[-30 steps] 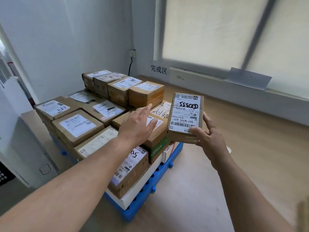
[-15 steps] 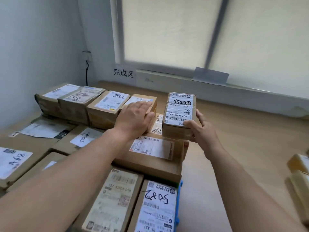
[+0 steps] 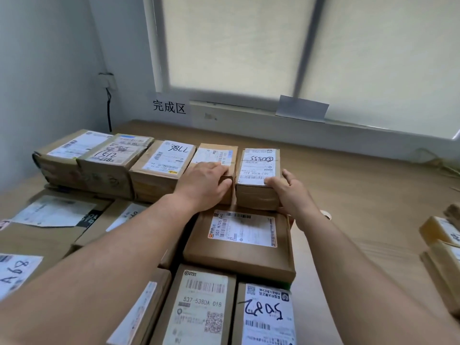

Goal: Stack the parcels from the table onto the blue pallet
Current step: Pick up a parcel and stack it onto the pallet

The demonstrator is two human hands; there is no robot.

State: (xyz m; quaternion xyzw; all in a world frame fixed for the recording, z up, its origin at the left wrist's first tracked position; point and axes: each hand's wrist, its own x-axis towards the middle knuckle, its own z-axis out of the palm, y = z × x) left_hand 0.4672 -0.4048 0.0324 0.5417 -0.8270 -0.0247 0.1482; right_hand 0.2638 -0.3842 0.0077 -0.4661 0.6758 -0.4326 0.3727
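My right hand (image 3: pixel 295 195) grips a small brown parcel (image 3: pixel 258 168) with a white label, thumb on the label's near edge and fingers round its right side. The parcel sits at the right end of the back row of parcels, on top of the stack. My left hand (image 3: pixel 201 188) rests flat on the neighbouring parcel (image 3: pixel 214 154) just to its left. A flat parcel (image 3: pixel 239 247) lies in front of and below both hands. Cardboard parcels fill the stack, and the blue pallet beneath them is hidden.
More parcels (image 3: pixel 443 235) lie on the wooden floor at the right edge. A wall with a paper sign (image 3: pixel 169 107) and a covered window runs behind the stack. A cable (image 3: pixel 109 108) hangs in the left corner. Bare floor stretches right of the stack.
My right hand has carried the small parcel forward and down onto the right end of the back row. My left hand has stayed on the neighbouring parcel. The camera has come closer.
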